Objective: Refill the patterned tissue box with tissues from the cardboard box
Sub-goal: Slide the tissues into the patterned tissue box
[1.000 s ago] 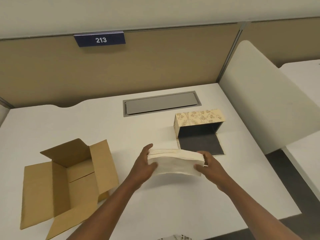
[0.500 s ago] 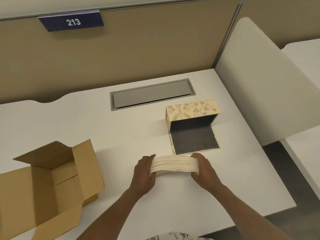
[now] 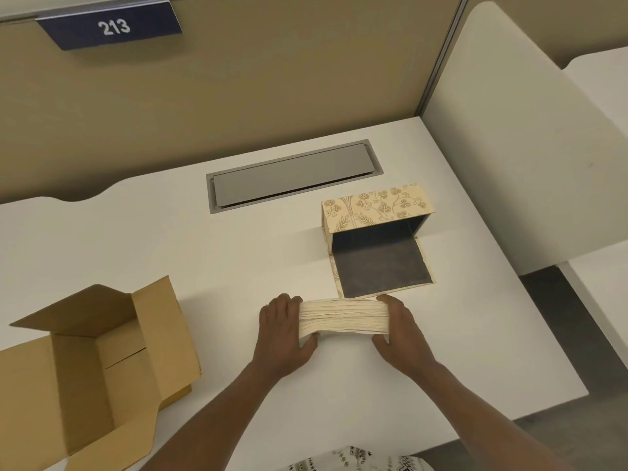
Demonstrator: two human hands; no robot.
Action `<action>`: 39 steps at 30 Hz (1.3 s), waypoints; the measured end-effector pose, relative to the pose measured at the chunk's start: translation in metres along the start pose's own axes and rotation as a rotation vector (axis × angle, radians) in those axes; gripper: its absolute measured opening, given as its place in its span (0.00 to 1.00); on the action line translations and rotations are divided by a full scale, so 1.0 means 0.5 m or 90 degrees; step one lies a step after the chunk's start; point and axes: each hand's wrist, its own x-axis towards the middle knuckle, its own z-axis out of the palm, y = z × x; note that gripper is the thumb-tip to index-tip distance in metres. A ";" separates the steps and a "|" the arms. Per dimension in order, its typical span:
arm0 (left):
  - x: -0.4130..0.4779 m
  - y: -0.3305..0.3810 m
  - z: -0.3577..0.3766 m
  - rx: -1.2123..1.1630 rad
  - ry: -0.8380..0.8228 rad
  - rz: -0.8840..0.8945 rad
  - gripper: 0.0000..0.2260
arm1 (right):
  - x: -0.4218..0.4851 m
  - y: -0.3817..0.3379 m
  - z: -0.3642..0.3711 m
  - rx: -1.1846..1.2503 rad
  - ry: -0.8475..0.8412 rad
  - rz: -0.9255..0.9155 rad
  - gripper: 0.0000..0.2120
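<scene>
Fingers of both hands clamp tissue stack; patterned tissue box just beyond, seemingly unobstructed.

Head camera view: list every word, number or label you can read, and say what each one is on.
"213": white digits on the dark blue nameplate fixed at the top of the tan partition wall.
No other text is readable: the patterned tissue box shows only a leaf print, and the cardboard box and stack of tissues carry no visible writing.

Bare forearms; black-and-white patterned garment.
</scene>
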 end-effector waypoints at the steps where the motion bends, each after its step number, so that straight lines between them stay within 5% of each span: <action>1: 0.000 -0.001 -0.001 0.007 0.002 0.005 0.29 | 0.001 0.000 -0.001 0.003 0.003 -0.001 0.36; 10: 0.006 -0.061 -0.004 -0.075 -0.032 0.044 0.35 | 0.011 0.023 -0.011 0.028 -0.043 0.009 0.36; 14: 0.014 -0.086 -0.014 -0.151 -0.086 0.005 0.25 | 0.025 0.031 -0.025 0.056 -0.075 0.002 0.34; 20: 0.032 -0.073 -0.050 -0.505 -0.217 -0.184 0.18 | 0.044 0.010 -0.087 0.205 -0.104 0.099 0.22; 24: 0.064 -0.041 -0.065 -0.738 -0.247 -0.285 0.22 | 0.065 0.010 -0.126 0.372 -0.090 0.202 0.18; 39: 0.235 0.097 -0.020 -0.787 -0.253 -0.435 0.17 | 0.213 0.086 -0.250 0.397 -0.035 0.377 0.10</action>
